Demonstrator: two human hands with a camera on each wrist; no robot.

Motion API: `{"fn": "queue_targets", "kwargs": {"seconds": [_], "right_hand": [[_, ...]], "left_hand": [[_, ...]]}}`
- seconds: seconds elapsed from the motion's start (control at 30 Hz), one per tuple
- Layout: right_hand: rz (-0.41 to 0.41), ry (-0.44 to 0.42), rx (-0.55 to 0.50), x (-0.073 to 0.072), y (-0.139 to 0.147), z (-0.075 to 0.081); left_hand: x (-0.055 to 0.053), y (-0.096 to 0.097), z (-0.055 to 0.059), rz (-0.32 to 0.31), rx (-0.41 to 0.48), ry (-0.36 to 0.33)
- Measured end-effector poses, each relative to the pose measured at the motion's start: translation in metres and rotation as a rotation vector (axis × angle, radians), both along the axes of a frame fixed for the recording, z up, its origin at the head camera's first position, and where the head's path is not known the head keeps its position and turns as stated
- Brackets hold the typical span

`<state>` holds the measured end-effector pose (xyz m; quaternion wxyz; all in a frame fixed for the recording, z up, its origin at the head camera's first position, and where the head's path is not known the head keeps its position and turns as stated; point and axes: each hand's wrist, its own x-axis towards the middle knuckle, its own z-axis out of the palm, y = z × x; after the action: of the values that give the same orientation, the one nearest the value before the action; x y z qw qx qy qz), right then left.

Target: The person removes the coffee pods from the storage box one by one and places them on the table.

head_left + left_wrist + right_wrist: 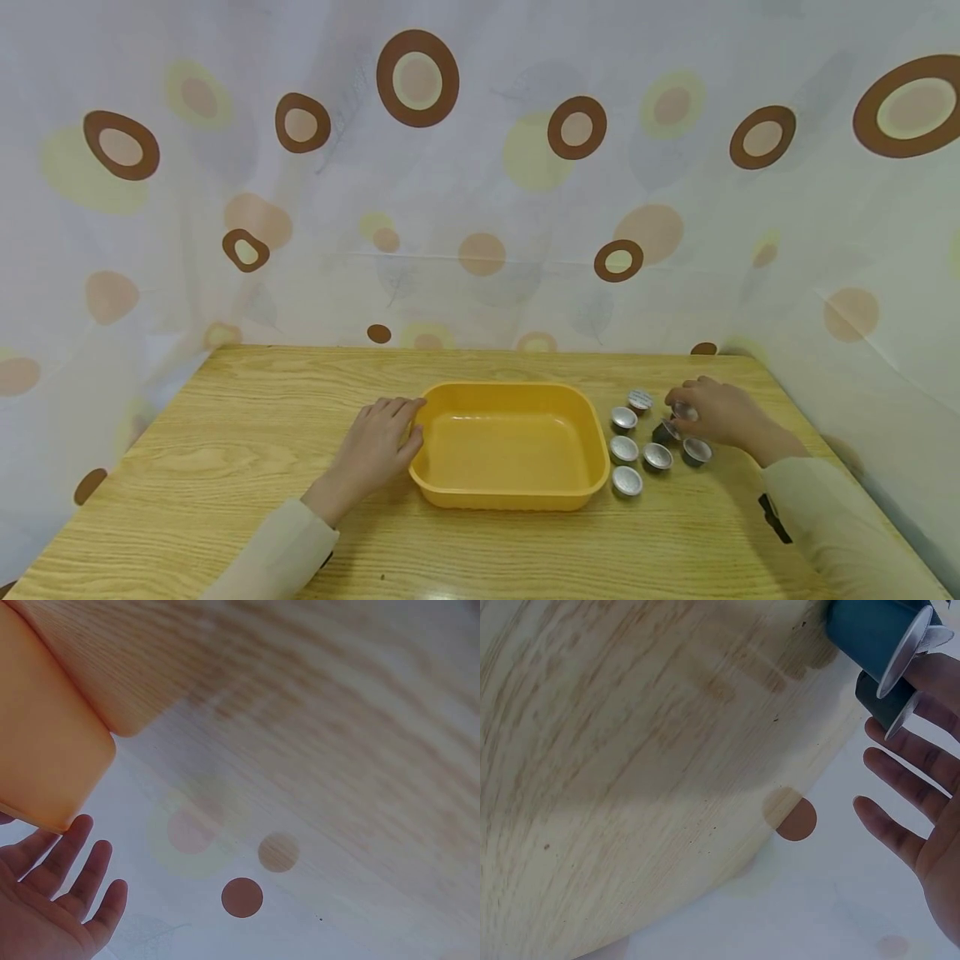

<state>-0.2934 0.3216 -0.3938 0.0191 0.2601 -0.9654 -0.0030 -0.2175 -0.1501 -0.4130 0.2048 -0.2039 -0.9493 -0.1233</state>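
Observation:
My left hand [380, 442] is at the left side of a yellow plastic tray [431, 492], its loosely extended fingers [79, 825] touching the rim. Nothing lies in the tray. Right of it stand several coffee capsules with silver foil lids, one of them a capsule [627, 481] nearest the front. Over the back right of this group, my right hand [720, 412] pinches a capsule [684, 411] between thumb and forefinger. In the right wrist view its other fingers [889, 821] spread apart, and a dark teal capsule [874, 637] stands nearer the camera, partly covering the view.
A light wooden table [225, 467] carries everything. Behind it and along both sides hangs a pale curtain [480, 200] with brown and yellow circles. The tray's right wall stands close to the nearest capsules.

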Motion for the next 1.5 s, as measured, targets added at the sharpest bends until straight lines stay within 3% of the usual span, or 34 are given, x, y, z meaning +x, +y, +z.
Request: {"fn": "queue_targets", "kwargs": {"seconds": [0.27,0.87,1.5], "right_hand": [[0.007,0.032,-0.021,0.0029,0.0008,-0.0006],[0.002,0.001,-0.025,0.0030,0.0016,-0.0074],[0.001,-0.027,-0.053,0.0061,0.0002,0.0023]], "left_hand": [[0.0006,0.0005,0.0013,-0.004,0.001,0.004],[-0.0008,-0.0002,-0.0012,-0.001,-0.006,0.000],[-0.0007,-0.0001,-0.0008,-0.005,-0.010,0.008]]}}
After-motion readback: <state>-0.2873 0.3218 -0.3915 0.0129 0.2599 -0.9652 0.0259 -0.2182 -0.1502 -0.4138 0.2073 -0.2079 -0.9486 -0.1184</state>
